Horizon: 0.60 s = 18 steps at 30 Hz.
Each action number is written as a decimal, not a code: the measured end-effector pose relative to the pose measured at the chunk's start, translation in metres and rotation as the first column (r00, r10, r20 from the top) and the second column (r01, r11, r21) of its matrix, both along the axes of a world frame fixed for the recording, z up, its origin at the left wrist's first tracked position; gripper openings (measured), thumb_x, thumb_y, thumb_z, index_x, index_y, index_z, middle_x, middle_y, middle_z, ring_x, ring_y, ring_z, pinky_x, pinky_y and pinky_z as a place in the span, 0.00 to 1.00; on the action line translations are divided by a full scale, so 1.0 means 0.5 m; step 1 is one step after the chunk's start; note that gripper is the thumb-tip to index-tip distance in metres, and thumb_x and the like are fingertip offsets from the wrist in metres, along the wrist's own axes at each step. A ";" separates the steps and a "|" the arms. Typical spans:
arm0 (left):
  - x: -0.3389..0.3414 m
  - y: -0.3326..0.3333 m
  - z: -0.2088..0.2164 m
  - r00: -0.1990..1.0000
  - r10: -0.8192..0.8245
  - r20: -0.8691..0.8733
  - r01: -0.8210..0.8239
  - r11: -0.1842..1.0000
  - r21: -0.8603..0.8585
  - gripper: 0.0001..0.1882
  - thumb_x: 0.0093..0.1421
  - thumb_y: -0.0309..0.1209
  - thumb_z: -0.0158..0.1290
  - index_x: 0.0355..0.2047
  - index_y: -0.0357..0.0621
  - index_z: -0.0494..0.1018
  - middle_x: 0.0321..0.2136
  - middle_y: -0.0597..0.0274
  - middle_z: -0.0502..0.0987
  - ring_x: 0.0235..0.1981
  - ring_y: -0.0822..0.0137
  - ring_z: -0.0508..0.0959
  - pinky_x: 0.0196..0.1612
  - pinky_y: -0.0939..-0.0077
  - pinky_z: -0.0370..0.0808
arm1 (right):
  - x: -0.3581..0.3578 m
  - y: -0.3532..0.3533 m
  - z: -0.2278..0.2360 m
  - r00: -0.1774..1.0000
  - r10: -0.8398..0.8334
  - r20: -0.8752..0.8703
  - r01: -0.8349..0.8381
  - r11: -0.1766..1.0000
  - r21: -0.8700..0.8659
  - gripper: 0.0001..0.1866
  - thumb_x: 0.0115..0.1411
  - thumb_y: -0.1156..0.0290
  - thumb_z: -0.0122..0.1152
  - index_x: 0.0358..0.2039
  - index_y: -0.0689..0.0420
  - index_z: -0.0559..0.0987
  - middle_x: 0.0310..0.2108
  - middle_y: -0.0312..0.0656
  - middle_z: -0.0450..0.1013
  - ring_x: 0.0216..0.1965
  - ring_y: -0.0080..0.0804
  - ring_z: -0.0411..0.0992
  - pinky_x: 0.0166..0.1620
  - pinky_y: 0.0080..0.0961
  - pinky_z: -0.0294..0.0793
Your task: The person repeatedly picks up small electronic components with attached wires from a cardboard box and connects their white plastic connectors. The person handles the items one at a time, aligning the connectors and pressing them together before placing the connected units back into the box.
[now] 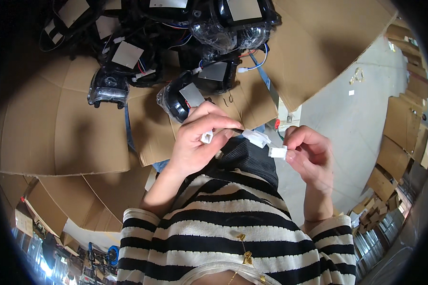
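Striped black-and-white sleeves frame two hands held near the chest. Left hand [195,142] pinches a small white plastic plug [207,137]; right hand [309,154] pinches a white plastic socket [277,152]. Another white connector [257,137] sits between. Line them up straight, then push gently.

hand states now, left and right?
Left hand: closed, pinching a small white plug connector.
Right hand: closed, pinching a white connector housing.
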State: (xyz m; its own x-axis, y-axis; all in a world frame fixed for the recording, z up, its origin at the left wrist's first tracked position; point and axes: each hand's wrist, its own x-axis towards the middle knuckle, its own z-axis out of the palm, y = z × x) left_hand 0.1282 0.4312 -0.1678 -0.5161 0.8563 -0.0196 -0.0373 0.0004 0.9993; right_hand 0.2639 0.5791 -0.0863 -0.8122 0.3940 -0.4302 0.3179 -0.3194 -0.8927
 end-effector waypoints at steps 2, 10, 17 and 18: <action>0.005 0.000 -0.004 0.991 0.048 -0.124 -0.052 0.998 -0.021 0.13 0.43 0.13 0.48 0.28 0.39 0.73 0.27 0.62 0.66 0.29 0.73 0.66 0.31 0.83 0.62 | -0.001 -0.001 -0.002 1.000 0.001 0.027 -0.002 1.000 0.023 0.02 0.47 0.80 0.54 0.23 0.62 0.70 0.22 0.33 0.65 0.26 0.16 0.59 0.29 0.12 0.55; 0.034 0.009 -0.010 0.885 0.265 -0.383 -0.238 0.964 0.118 0.13 0.38 0.22 0.56 0.27 0.50 0.75 0.24 0.69 0.66 0.27 0.69 0.66 0.33 0.75 0.57 | 0.027 -0.004 -0.034 0.983 -0.123 0.135 0.107 0.987 0.121 0.04 0.46 0.81 0.54 0.23 0.61 0.69 0.23 0.32 0.63 0.23 0.14 0.57 0.25 0.10 0.53; 0.069 0.062 -0.032 0.881 0.285 -0.378 -0.224 0.954 0.198 0.09 0.40 0.26 0.55 0.25 0.52 0.73 0.24 0.71 0.66 0.29 0.70 0.67 0.33 0.73 0.57 | 0.085 0.035 -0.073 0.976 -0.174 0.134 0.148 0.972 0.185 0.03 0.48 0.79 0.50 0.21 0.61 0.65 0.23 0.34 0.61 0.23 0.16 0.55 0.26 0.11 0.53; 0.071 0.061 -0.031 0.882 0.288 -0.373 -0.228 0.954 0.197 0.09 0.40 0.26 0.55 0.25 0.52 0.73 0.24 0.71 0.66 0.28 0.70 0.67 0.33 0.73 0.57 | 0.089 0.037 -0.073 0.973 -0.192 0.127 0.168 0.970 0.177 0.03 0.49 0.79 0.49 0.21 0.61 0.65 0.23 0.34 0.61 0.23 0.16 0.55 0.27 0.11 0.53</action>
